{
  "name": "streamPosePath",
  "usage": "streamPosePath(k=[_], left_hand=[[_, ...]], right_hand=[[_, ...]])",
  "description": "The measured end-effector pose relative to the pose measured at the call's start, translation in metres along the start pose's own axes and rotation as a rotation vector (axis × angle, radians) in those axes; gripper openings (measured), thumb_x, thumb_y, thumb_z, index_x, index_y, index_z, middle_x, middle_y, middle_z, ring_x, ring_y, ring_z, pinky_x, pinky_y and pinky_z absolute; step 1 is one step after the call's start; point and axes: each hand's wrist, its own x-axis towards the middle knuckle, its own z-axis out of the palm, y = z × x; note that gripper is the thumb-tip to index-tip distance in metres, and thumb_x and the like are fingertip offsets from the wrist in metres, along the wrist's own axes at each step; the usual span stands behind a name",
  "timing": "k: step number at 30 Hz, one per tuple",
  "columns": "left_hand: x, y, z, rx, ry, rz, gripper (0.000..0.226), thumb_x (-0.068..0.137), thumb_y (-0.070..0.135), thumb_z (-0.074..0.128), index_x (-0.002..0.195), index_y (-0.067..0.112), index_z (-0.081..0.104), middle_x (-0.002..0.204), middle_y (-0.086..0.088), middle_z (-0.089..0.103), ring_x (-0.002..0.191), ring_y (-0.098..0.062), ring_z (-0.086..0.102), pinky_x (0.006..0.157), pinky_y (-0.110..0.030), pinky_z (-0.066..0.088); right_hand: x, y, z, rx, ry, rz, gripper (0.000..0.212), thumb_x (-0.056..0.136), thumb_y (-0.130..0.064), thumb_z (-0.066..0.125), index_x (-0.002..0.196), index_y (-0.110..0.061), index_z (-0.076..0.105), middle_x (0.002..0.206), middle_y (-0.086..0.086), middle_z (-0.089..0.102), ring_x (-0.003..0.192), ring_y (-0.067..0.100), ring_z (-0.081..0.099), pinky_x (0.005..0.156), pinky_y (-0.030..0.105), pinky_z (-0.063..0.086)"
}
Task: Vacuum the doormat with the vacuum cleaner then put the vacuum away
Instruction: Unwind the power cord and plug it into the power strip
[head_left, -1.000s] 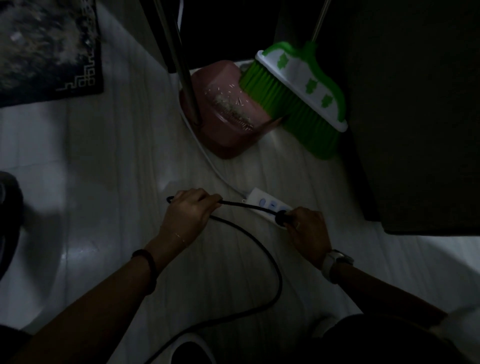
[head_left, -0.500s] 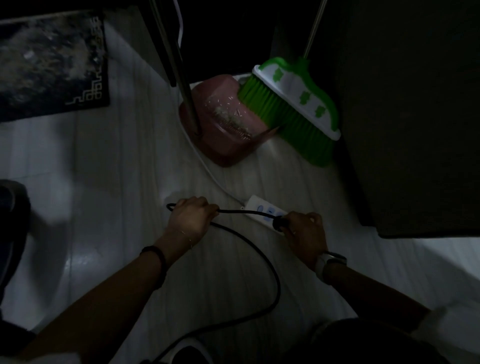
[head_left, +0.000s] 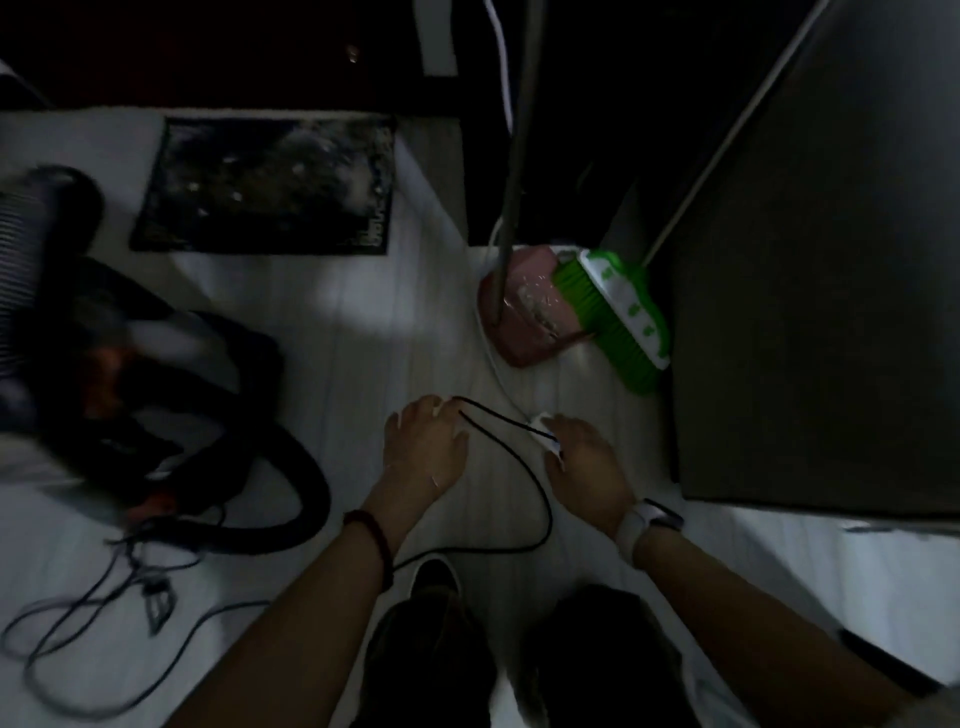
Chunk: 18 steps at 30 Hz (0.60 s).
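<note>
Down on the pale floor (head_left: 363, 322), the person's right hand (head_left: 584, 460) sits on the near end of the white power strip (head_left: 543, 434), fingers curled over the spot where the black power cord (head_left: 524, 462) ends; the plug itself is hidden under that grip, so I cannot tell whether it is seated in a socket or only held against one. The left hand (head_left: 426, 441) lies just to the left with fingers bent down toward the floor; the cord's bend runs beside its fingertips, but in this dim light it is not clear whether it pinches the cord or only rests by it. What the next move hangs on is the line of the cord: from the right hand's grip it goes up and left to a sharp bend at the left hand, doubles back, loops down between the two wrists and trails off left toward the canister vacuum cleaner (head_left: 145, 374), which stands well apart on the left with its ribbed hose (head_left: 36, 249) and a loose tangle of cable. The doormat (head_left: 270, 182) lies farther out, against the dark threshold. The right hand is plainly nearer the strip, so the plugging looks to be its job, with vacuuming, by my reckoning, not yet begun. A pink dustpan (head_left: 519, 322) and green broom (head_left: 618, 317) lean just beyond the strip.
</note>
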Motion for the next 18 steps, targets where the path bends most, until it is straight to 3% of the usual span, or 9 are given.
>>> streamPosePath(k=[2, 4, 6, 8, 11, 13, 15, 18], left_hand=[[-0.047, 0.006, -0.056, -0.113, 0.139, -0.046, 0.069, 0.084, 0.049, 0.019, 0.135, 0.011, 0.047, 0.134, -0.014, 0.049, 0.119, -0.029, 0.048, 0.106, -0.041, 0.034], [-0.096, 0.006, -0.108, -0.212, 0.289, -0.122, 0.065, 0.083, 0.043, 0.025, 0.123, 0.002, 0.058, 0.121, -0.02, 0.059, 0.107, -0.034, 0.058, 0.096, -0.045, 0.044], [-0.145, 0.002, -0.158, -0.28, 0.384, -0.204, 0.056, 0.084, 0.035, 0.031, 0.109, -0.002, 0.065, 0.104, -0.022, 0.066, 0.09, -0.036, 0.065, 0.08, -0.047, 0.053], [-0.19, -0.008, -0.199, -0.307, 0.423, -0.292, 0.049, 0.081, 0.029, 0.035, 0.099, -0.003, 0.068, 0.09, -0.022, 0.068, 0.076, -0.035, 0.067, 0.066, -0.044, 0.056], [-0.25, -0.026, -0.244, -0.413, 0.463, -0.445, 0.054, 0.082, 0.034, 0.032, 0.107, -0.001, 0.065, 0.1, -0.023, 0.065, 0.086, -0.037, 0.063, 0.072, -0.045, 0.056], [-0.283, -0.036, -0.264, -0.462, 0.537, -0.574, 0.051, 0.086, 0.034, 0.034, 0.115, 0.002, 0.061, 0.109, -0.021, 0.062, 0.097, -0.037, 0.059, 0.079, -0.045, 0.052], [-0.311, -0.048, -0.275, -0.519, 0.621, -0.671, 0.037, 0.09, 0.022, 0.045, 0.119, 0.004, 0.059, 0.111, -0.021, 0.06, 0.101, -0.037, 0.057, 0.084, -0.046, 0.05], [-0.342, -0.065, -0.285, -0.619, 0.677, -0.77, 0.049, 0.085, 0.033, 0.04, 0.12, 0.005, 0.059, 0.112, -0.019, 0.06, 0.105, -0.035, 0.056, 0.089, -0.042, 0.047]], right_hand=[[-0.021, -0.062, -0.033, -0.037, 0.041, -0.095, 0.036, 0.073, -0.011, 0.056, 0.105, 0.006, 0.064, 0.1, 0.026, 0.068, 0.087, 0.041, 0.067, 0.072, 0.056, 0.053], [-0.043, -0.12, -0.065, -0.063, 0.053, -0.197, 0.034, 0.074, -0.012, 0.055, 0.102, 0.004, 0.066, 0.095, 0.023, 0.069, 0.083, 0.038, 0.069, 0.069, 0.052, 0.054], [-0.062, -0.173, -0.094, -0.033, -0.011, -0.227, 0.039, 0.08, -0.018, 0.048, 0.109, 0.003, 0.064, 0.104, 0.022, 0.067, 0.095, 0.035, 0.067, 0.082, 0.049, 0.052], [-0.079, -0.223, -0.12, 0.014, -0.114, -0.207, 0.042, 0.087, -0.019, 0.045, 0.124, 0.0, 0.054, 0.126, 0.02, 0.056, 0.118, 0.033, 0.054, 0.103, 0.041, 0.04], [-0.099, -0.287, -0.147, 0.035, -0.214, -0.243, 0.04, 0.093, -0.015, 0.046, 0.132, -0.004, 0.045, 0.138, 0.014, 0.047, 0.128, 0.028, 0.044, 0.108, 0.031, 0.032], [-0.107, -0.326, -0.158, 0.062, -0.258, -0.259, 0.039, 0.094, -0.011, 0.046, 0.133, -0.006, 0.044, 0.139, 0.011, 0.046, 0.13, 0.026, 0.042, 0.105, 0.022, 0.028], [-0.112, -0.358, -0.16, 0.078, -0.331, -0.269, 0.039, 0.095, -0.011, 0.045, 0.134, -0.008, 0.042, 0.14, 0.009, 0.044, 0.13, 0.023, 0.04, 0.1, 0.015, 0.025], [-0.115, -0.397, -0.152, 0.099, -0.408, -0.264, 0.04, 0.095, -0.011, 0.044, 0.136, -0.009, 0.04, 0.138, 0.009, 0.045, 0.125, 0.021, 0.045, 0.091, 0.01, 0.028]])
